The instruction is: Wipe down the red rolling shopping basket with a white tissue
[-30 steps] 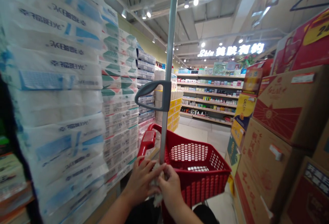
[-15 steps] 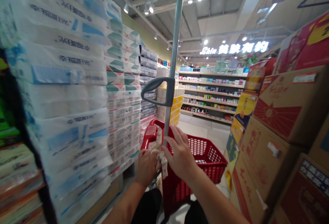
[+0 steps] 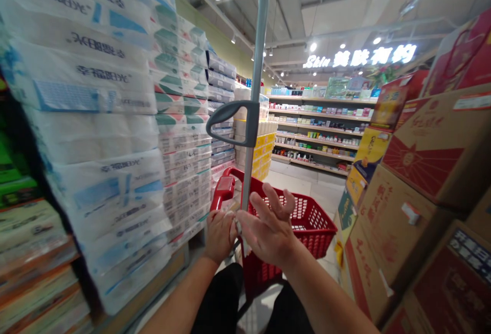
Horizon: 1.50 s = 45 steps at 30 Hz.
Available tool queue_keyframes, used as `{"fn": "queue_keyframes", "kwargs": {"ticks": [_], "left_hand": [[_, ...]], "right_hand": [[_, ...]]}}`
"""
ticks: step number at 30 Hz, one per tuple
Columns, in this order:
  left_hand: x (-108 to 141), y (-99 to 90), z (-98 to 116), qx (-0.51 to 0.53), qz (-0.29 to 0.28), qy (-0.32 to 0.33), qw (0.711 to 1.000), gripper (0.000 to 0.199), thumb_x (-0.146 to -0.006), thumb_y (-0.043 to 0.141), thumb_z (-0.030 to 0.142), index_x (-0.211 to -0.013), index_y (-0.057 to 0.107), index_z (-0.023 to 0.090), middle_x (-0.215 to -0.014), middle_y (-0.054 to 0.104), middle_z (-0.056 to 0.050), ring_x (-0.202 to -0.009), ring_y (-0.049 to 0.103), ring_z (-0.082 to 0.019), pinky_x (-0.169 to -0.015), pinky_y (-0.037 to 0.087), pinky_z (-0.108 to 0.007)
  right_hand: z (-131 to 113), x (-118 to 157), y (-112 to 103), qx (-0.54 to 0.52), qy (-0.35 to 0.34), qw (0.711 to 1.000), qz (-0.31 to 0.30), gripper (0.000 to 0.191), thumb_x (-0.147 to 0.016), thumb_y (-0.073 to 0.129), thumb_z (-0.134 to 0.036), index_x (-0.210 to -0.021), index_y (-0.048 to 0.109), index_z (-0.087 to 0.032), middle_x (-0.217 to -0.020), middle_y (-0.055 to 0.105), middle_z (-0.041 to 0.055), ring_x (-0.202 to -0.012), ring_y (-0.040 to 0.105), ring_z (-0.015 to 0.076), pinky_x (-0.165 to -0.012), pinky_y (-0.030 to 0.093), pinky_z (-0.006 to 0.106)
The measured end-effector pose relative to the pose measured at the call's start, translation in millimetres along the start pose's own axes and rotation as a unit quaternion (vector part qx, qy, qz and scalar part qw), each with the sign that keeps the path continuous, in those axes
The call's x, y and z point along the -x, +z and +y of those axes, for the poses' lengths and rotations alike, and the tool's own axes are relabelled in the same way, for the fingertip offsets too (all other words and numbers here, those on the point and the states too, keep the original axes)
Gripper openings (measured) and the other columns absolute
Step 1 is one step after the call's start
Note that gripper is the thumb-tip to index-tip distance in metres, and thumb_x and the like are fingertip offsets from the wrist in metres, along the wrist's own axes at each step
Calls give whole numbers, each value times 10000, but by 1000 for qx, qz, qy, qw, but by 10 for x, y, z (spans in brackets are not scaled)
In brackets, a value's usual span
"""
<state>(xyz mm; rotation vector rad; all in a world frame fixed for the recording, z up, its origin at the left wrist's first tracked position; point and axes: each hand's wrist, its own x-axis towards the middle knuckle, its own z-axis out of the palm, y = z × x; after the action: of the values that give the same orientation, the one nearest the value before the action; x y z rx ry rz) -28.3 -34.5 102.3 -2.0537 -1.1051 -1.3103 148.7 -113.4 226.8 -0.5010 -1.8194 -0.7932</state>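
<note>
While L hand (image 3: 220,237) pinches white scrap (image 3: 238,227), R hand (image 3: 268,226) is open, spread over red basket (image 3: 312,221).

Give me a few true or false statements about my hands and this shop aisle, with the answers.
The right hand is open with its fingers spread. True.

The left hand grips the grey handle. False: it is closed on a small pale scrap, below the handle.

The shopping basket is blue. False: it is red.

Packs of toilet paper are stacked left of the metal pole. True.
</note>
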Motion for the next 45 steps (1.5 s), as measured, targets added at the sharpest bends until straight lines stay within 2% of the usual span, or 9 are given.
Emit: {"fn": "queue_keyframes", "kwargs": {"ticks": [2,7,13,19,23,26,31,38,45], "left_hand": [[-1,14,6,-1,3,-10,1000,203,-885,412,210,-958,601,204,-851,690,-45,-856,600,-213,-922,377,-453],[20,60,2,-1,38,2,999,202,-902,412,208,-1014,580,207,-901,699,-46,-866,613,-212,-927,374,-450],[32,25,-11,30,54,-3,998,251,-916,347,194,-1063,550,190,-918,684,-69,-884,619,-219,-909,390,-455],[9,-9,-65,27,14,25,999,460,-936,354,310,-1362,382,138,-1029,695,-106,-954,612,-233,-924,357,-456],[-70,-16,62,-5,-44,-38,998,256,-936,379,261,-1038,612,233,-880,706,-31,-873,598,-204,-909,326,-437],[-110,-28,166,-56,-49,-48,996,233,-915,430,248,-804,634,238,-812,687,-29,-848,578,-209,-914,324,-443],[-110,1,158,-74,-49,-34,995,209,-900,468,233,-744,606,220,-786,668,-30,-836,559,-207,-911,335,-431],[-126,57,133,-88,-37,-40,995,200,-901,472,230,-753,606,214,-752,648,-28,-818,534,-211,-889,341,-418],[-87,4,111,-66,-36,-27,997,189,-910,471,230,-805,628,221,-808,681,-23,-835,543,-208,-910,336,-422]], "right_hand": [[16,190,76,-34,24,999,-19,210,-860,591,-194,-1053,646,-256,-1342,579,32,-1339,431,235,-1158,225,430],[-63,706,503,-91,79,971,-206,375,-882,484,-128,-1243,569,-180,-1303,603,85,-1231,513,213,-1036,430,388],[-166,1083,977,-96,106,978,-151,501,-877,439,-100,-1378,444,-95,-1293,573,165,-1217,501,241,-1017,469,432],[251,511,667,-91,145,985,-26,395,-911,486,-115,-1274,588,-234,-1188,579,112,-1126,534,217,-971,495,380],[514,39,470,-51,140,988,31,406,-936,467,-125,-1296,587,-268,-1343,518,94,-1247,476,226,-1077,415,420],[467,188,568,-57,144,988,-29,411,-951,439,-142,-1319,573,-269,-1331,543,85,-1235,496,216,-1069,431,404],[304,696,747,-77,130,983,-104,386,-944,467,-151,-1306,586,-212,-1199,603,124,-1128,559,220,-993,493,380],[464,411,712,-82,214,973,-32,441,-915,447,-112,-1324,565,-225,-1265,546,123,-1202,504,224,-1055,442,402],[283,880,765,-146,261,950,-93,426,-882,492,-106,-1280,596,-214,-1215,607,117,-1145,566,222,-999,495,384]]}}
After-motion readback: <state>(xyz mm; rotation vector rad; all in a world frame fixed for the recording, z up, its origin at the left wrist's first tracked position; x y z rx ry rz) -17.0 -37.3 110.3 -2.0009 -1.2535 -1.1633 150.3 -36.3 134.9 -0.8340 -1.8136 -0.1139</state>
